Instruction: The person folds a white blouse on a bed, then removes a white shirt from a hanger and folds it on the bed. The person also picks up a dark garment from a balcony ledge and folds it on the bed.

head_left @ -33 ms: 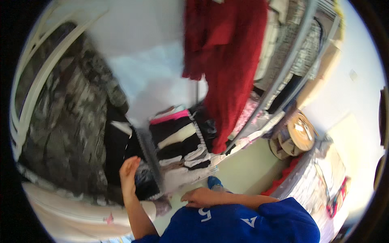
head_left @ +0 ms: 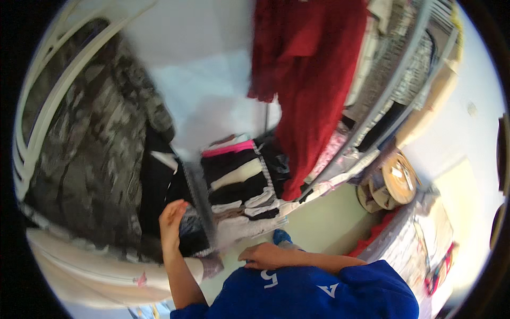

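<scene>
We observe the left hand (head_left: 170,227) loosely curled, nothing visible in it, beside black clothing (head_left: 151,204) at left; contact unclear. Right hand (head_left: 268,256) is near, at the blue shirt (head_left: 313,297); we cannot tell its grip. Folded clothes (head_left: 238,175) lie farther, centrally.

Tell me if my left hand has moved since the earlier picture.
No, not noticeably: your left hand keeps the same place relative to the pink cloth; the whole view just shifted slightly.
</scene>
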Available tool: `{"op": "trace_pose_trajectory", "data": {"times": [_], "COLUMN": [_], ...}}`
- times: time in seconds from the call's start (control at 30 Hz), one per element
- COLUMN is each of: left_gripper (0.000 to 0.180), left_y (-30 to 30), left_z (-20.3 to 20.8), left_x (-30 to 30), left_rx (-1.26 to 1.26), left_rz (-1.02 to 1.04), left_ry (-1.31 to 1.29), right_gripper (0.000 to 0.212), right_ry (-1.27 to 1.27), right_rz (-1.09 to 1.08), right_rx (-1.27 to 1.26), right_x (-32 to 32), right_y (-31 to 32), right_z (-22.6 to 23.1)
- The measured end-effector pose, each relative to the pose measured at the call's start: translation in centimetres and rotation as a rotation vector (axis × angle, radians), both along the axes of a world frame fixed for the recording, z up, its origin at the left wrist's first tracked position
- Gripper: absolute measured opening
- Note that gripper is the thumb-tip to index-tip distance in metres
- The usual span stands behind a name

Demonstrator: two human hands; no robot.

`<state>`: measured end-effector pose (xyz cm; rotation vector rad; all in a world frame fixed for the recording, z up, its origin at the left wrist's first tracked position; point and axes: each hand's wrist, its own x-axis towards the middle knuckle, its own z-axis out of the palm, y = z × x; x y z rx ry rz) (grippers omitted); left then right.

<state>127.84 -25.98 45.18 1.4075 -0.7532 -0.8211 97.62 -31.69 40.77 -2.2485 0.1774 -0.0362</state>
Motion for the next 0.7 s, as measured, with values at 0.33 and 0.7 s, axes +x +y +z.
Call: {"op": "trace_pose_trajectory", "data": {"times": [0.33,0.7], "left_gripper": [0.023,0.028], "left_y": [4.7,8.4], "left_z": [-2.2,-7.5], "left_x": [-5.3,-16.2], "left_rx": [0.133,0.476], "left_rz": [0.256,0.381], "left_ry": [-0.077,-0.080], "right_gripper": [0.031,0.029], "right_ry": [-0.006,0.318], "right_rz": [0.222,0.348], "right_rx": [0.033,0.190], "right_x": [-0.5,-1.4], "right_y": [-7.4,-10.9], "right_z": [-0.3,-7.5]}}
